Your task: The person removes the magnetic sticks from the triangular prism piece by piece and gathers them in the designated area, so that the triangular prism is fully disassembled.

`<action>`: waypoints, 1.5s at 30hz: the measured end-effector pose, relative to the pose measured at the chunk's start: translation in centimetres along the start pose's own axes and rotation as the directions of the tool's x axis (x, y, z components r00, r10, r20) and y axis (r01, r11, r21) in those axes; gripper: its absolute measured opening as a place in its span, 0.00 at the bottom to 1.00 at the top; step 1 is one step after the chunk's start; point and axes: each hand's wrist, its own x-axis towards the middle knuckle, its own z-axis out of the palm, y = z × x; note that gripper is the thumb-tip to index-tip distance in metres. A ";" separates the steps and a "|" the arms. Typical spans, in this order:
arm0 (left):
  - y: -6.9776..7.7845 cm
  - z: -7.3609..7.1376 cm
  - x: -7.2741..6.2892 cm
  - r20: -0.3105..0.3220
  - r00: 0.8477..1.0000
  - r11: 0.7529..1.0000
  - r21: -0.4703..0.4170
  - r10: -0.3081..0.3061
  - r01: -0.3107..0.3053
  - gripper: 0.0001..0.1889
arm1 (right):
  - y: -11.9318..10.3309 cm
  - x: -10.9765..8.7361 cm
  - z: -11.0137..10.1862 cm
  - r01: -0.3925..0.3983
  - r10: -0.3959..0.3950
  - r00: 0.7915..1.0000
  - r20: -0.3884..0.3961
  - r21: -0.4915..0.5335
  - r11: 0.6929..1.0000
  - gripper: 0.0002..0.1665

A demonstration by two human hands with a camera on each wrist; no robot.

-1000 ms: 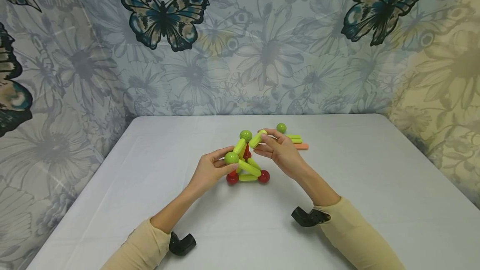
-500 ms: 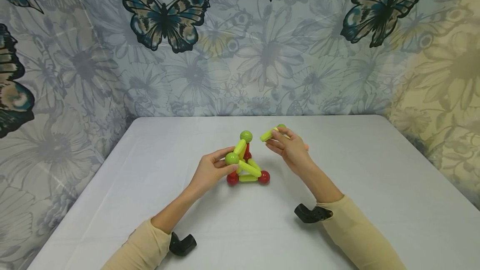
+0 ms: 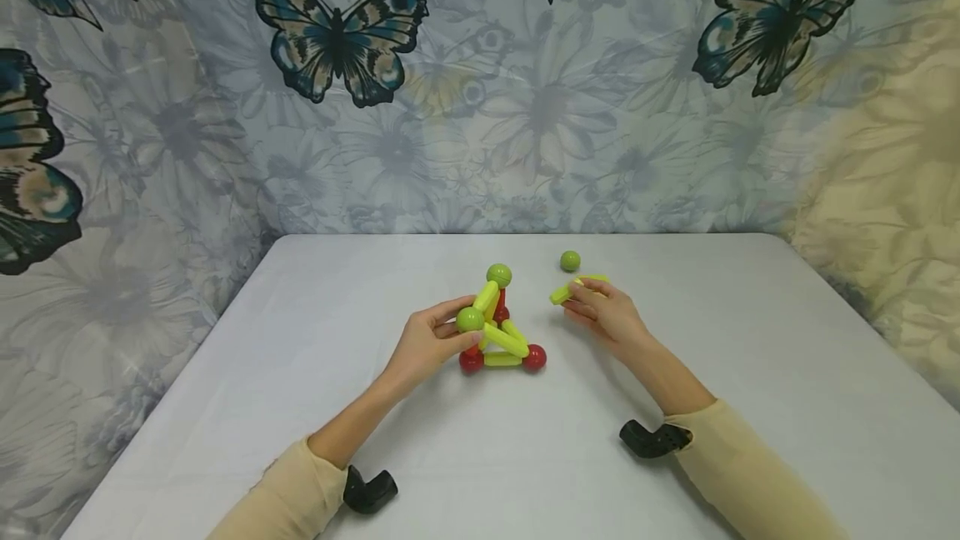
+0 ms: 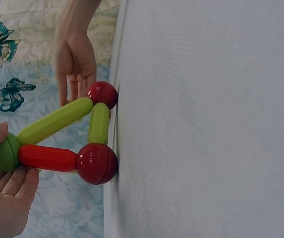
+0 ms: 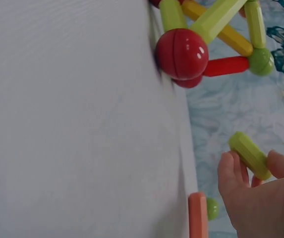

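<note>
Yellow-green rod (image 5: 250, 154) backed off frame (image 3: 506, 340)

Right grip (image 3: 611, 319) has moved right, narrowed to a pinch on 1 rod, raised over the bench (image 3: 720, 315), near the loose green ball (image 3: 570, 261). Left grip (image 3: 427, 340) pinches the frame's near green ball (image 3: 470, 319), steadying it. My read: this rod's joint is still pending.

The left hand (image 4: 7, 206) pinches a green ball (image 4: 5, 152); a red rod (image 4: 47, 157) and a lime rod (image 4: 56, 120) link it to two red balls (image 4: 97, 163).
</note>
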 end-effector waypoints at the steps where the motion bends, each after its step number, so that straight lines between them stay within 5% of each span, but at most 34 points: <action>1: 0.0 0.1 0.0 0.003 1.000 1.000 0.001 0.003 -0.003 0.29 | 0.0 -0.1 -0.4 -0.013 0.013 1.000 -0.005 -0.011 1.000 0.34; 8: 0.4 0.2 0.1 -0.004 1.000 1.000 0.007 0.006 -0.006 0.29 | -0.4 -0.6 -2.4 -0.082 0.080 0.996 -0.031 -0.061 0.995 0.39; 16: 0.2 0.2 0.1 0.007 1.000 1.000 0.001 0.017 -0.017 0.29 | -0.2 -0.6 -3.9 -0.102 0.100 0.994 -0.034 -0.072 0.992 0.13; 18: 0.2 0.2 0.1 0.006 1.000 1.000 -0.002 0.012 -0.012 0.29 | -0.2 -0.5 -4.2 -0.126 0.124 0.991 -0.050 -0.056 0.990 0.16; 23: 0.2 0.1 0.1 0.001 1.000 1.000 -0.004 0.003 -0.003 0.29 | -0.4 0.1 -4.8 -0.183 0.153 0.978 -0.138 -0.235 0.955 0.36; 26: 0.1 0.1 0.1 -0.004 1.000 1.000 0.001 0.004 -0.004 0.29 | -0.5 0.4 -5.3 -0.206 0.164 0.975 -0.152 -0.322 0.924 0.37; 37: 0.0 0.2 0.1 -0.008 1.000 1.000 0.013 0.005 -0.004 0.29 | -0.8 1.1 -6.3 -0.255 0.222 0.958 -0.179 -0.188 0.949 0.20; 45: 0.1 0.1 0.0 -0.013 1.000 1.000 0.017 0.001 -0.001 0.28 | -0.9 1.4 -6.3 -0.265 0.227 0.949 -0.219 -0.164 0.950 0.32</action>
